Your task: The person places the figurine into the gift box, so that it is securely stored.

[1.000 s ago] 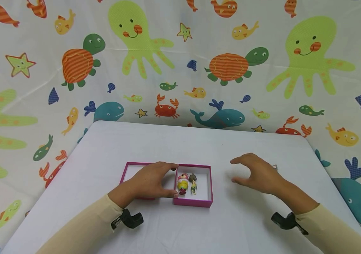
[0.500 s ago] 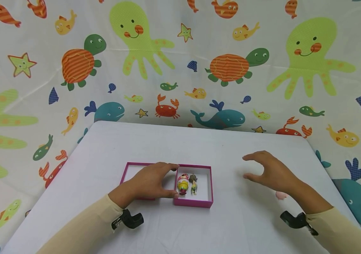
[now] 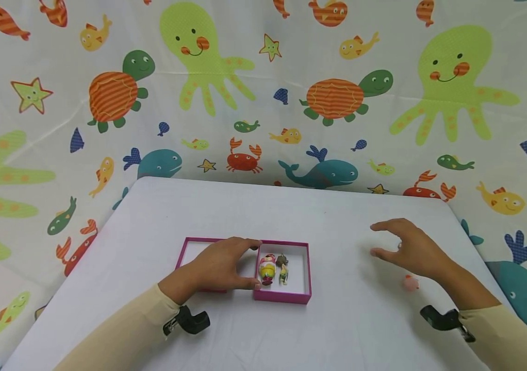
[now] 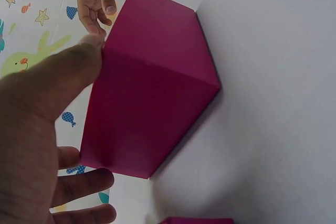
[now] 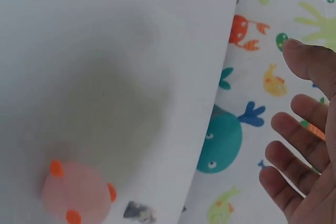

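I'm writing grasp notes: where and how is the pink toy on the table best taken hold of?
I'd probably pinch the pink toy by its rounded sides, between the orange nubs, coming from above: it bulges up from the flat table, and the right hand hovers nearby.

A white table [image 3: 328,330] carries everything, its surface reaching well beyond a magenta box [image 3: 282,297] that stands on it, open side up and white within. Just left of the box lies a second magenta-edged, white-lined container [image 3: 195,251], its right part hidden from view. Well to the right of the box sits a round pink toy [image 3: 410,283] with orange nubs, and beyond the toy, also right of the box, lies a small greyish object [image 5: 139,212], too blurred to identify.
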The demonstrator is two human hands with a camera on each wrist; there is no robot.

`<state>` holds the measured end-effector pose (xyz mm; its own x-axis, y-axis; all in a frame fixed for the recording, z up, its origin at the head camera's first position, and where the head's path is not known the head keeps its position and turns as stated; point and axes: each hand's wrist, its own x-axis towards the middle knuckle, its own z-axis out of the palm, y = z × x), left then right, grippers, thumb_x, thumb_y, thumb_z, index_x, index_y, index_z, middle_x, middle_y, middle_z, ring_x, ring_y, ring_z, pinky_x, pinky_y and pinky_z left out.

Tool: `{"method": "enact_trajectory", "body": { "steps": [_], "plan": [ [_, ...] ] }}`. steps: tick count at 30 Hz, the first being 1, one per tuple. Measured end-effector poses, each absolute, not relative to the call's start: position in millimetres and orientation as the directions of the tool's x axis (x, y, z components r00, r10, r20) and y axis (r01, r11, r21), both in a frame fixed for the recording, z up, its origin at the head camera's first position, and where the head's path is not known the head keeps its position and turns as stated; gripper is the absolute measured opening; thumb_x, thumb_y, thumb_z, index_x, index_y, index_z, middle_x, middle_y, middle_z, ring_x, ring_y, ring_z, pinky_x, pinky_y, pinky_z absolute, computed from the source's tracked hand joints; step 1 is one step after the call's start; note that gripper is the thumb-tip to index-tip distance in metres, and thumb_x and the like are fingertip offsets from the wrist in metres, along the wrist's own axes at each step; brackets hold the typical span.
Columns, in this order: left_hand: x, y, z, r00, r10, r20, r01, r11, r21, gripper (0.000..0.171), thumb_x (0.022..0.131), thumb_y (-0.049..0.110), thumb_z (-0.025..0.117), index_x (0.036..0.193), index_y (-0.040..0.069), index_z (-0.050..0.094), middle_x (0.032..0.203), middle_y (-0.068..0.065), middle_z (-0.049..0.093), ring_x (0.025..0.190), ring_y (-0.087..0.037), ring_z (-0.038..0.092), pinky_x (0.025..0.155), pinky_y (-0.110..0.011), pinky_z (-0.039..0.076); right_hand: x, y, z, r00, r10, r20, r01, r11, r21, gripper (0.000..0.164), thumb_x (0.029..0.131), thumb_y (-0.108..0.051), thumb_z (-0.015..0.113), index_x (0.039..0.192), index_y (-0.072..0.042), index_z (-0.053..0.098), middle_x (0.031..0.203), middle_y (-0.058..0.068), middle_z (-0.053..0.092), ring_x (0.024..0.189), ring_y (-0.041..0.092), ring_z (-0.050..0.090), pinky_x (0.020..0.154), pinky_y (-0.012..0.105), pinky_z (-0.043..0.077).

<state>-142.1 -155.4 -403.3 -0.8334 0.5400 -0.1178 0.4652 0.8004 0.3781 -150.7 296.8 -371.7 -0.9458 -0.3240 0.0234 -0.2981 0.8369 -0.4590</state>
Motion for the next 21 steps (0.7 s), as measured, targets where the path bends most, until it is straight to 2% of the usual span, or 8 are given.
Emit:
{"method": "enact_trajectory", "body": {
  "steps": [5, 21],
  "plan": [
    [-142, -155, -402, -0.831, 0.544, -0.115, 0.466, 0.795, 0.39, 0.097, 0.073, 0.073, 0.078, 0.152, 0.025, 0.048, 0.142, 0.004, 0.058, 0.134, -0.022, 0.051, 0.106, -0.052, 0.047, -151, 307, -372, -0.957, -0.289, 0.011, -0.262, 0.849, -0.46, 0.061, 0.085, -0.033, 0.087, 0.135, -0.008, 0.064, 0.135, 0.019, 0.059, 0.126, 0.042, 0.049, 0.088, 0.061, 0.055],
    [-142, -155, -402, -0.834, 0.54, -0.118, 0.463, 0.799, 0.383, 0.097, 0.073, 0.073, 0.077, 0.152, 0.025, 0.048, 0.144, 0.004, 0.058, 0.135, -0.021, 0.051, 0.106, -0.051, 0.047, -149, 340, -392, -0.978, -0.209, -0.014, -0.184, 0.889, -0.42, 0.062, 0.086, -0.037, 0.085, 0.136, -0.006, 0.064, 0.137, 0.026, 0.055, 0.114, 0.049, 0.054, 0.084, 0.063, 0.054]
  ]
}}
